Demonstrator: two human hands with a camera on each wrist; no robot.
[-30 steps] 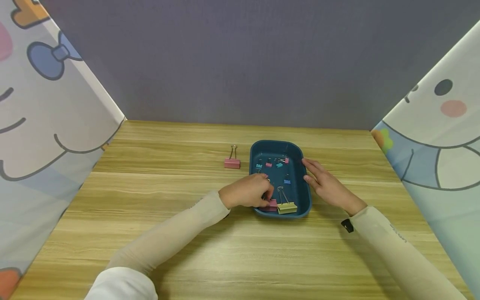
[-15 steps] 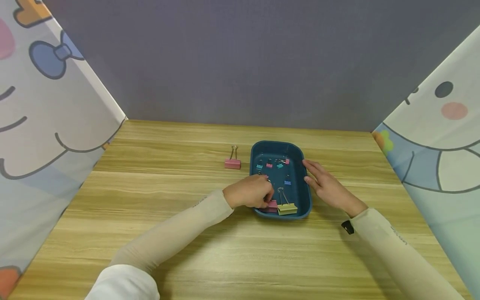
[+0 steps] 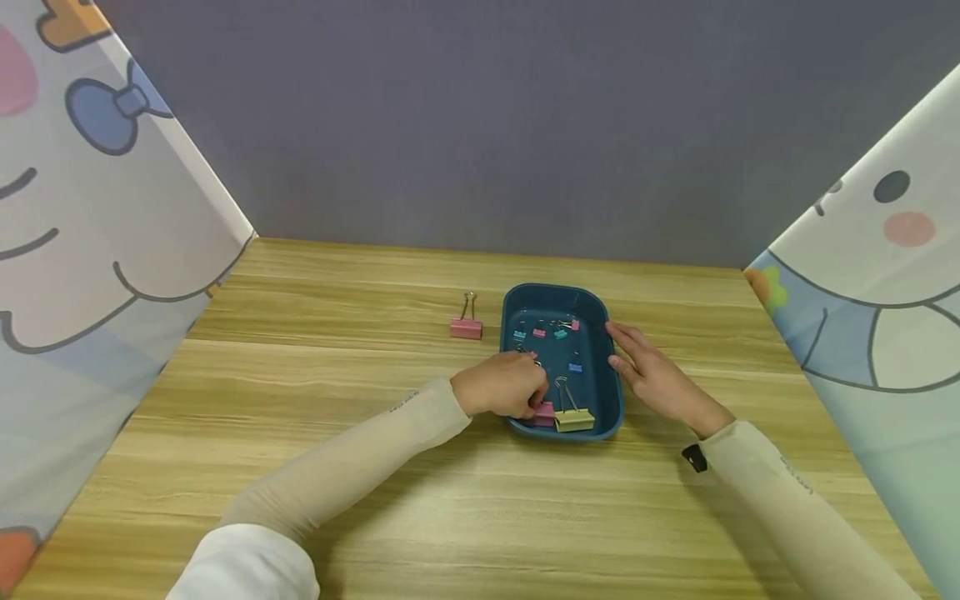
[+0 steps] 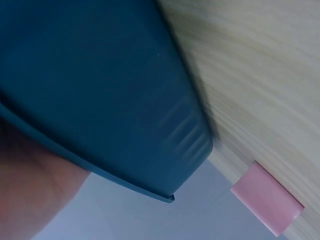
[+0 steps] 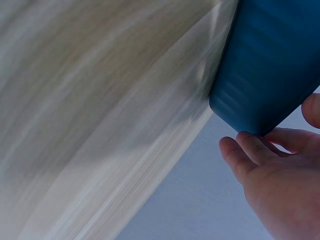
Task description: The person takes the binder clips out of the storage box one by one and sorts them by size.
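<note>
A plain grey wall (image 3: 495, 125) rises behind the wood-grain table (image 3: 480, 517) I'm watching remotely. In the head view, the blue tray (image 3: 597, 392) sits right of centre; the pink clip (image 3: 547, 412) lies in its lower left corner, beside a yellow clip (image 3: 575, 420). The left hand (image 3: 504, 384) reaches in with bent fingers touching the pink clip; I cannot tell whether they pinch it. The right hand (image 3: 658, 377) rests extended fingers against the tray's right side.

I judge the clip light, stiff and sturdy, its painted body slightly slippery; I'd grip it across the spine. The tray looks like light plastic, best steadied at its rim.

The clip's handles are hidden under the left hand; the left wrist view shows mainly the tray's outer wall.
</note>
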